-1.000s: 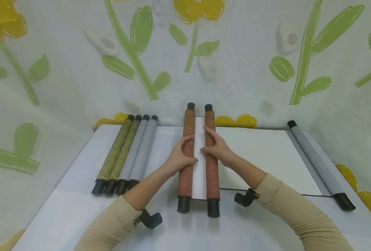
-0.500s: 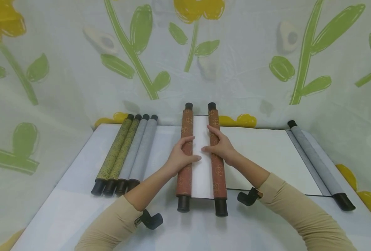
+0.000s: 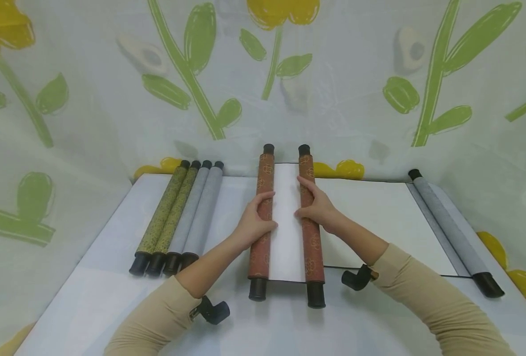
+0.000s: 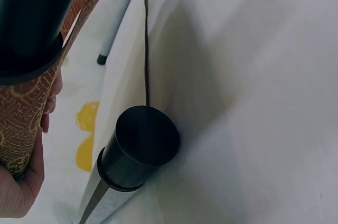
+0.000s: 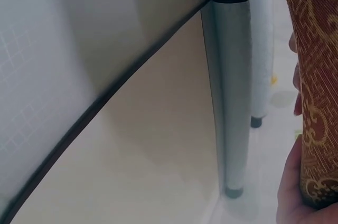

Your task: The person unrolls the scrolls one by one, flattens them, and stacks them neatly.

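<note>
A red-brown patterned scroll lies along the middle of the white table [image 3: 89, 296], partly unrolled. My left hand [image 3: 255, 221] grips its left roller [image 3: 258, 257], thumb toward the white paper strip [image 3: 286, 247]. My right hand [image 3: 318, 210] grips its right roller [image 3: 315, 252]. Both rollers lie parallel with black end caps toward me. In the left wrist view my left hand [image 4: 21, 182] curls round the patterned left roller [image 4: 26, 108]. The right wrist view shows my right hand [image 5: 293, 192] against the patterned right roller [image 5: 314, 76].
Several rolled scrolls [image 3: 178, 217], green-gold and grey, lie side by side at the left. An unrolled cream sheet [image 3: 378, 222] spreads to the right, ending in a grey roller [image 3: 450, 230]. Flower-print cloth [image 3: 67, 99] walls in the table.
The right roller has moved to the right under my right hand. The left one has edged left, so the white strip between them is wider.
</note>
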Available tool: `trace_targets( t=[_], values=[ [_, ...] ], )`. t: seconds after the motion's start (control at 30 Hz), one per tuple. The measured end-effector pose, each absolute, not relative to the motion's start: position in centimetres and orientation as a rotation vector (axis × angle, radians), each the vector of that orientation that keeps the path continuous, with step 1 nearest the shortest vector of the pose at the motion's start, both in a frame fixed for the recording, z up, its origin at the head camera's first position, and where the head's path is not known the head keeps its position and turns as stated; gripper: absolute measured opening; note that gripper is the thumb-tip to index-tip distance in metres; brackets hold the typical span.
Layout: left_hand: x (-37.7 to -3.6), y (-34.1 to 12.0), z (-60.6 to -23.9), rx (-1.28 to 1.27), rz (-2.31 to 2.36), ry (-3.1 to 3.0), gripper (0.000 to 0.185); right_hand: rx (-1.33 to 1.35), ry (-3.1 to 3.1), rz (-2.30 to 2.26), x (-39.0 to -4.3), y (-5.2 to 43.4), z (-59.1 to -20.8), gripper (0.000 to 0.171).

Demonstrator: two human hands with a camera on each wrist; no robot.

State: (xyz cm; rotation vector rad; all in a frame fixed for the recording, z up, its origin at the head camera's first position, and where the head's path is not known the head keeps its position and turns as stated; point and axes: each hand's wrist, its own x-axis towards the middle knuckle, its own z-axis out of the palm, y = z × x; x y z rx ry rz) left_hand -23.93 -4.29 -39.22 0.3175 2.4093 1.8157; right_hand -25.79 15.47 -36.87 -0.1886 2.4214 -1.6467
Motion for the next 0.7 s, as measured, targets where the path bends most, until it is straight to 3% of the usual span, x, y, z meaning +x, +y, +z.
trace_targets(
  t=[0.33,0.5,0.7],
  values=[
    [-23.8,-4.7,-39.4,0.298,1.834,2.416,0.068,-0.152,2.433,-1.599,-25.7,16.4,-36.5,0.085],
    [-23.8,-4.7,-39.3,0.266,1.832,2.412,0.063,-0.15,2.475,-1.605,-25.6,16.6,-36.5,0.088],
    [-23.7,-4.6,-39.0,0.271,1.782,2.46,0.07,-0.159,2.511,-1.575,-25.5,16.6,-36.4,0.093]
  ],
)
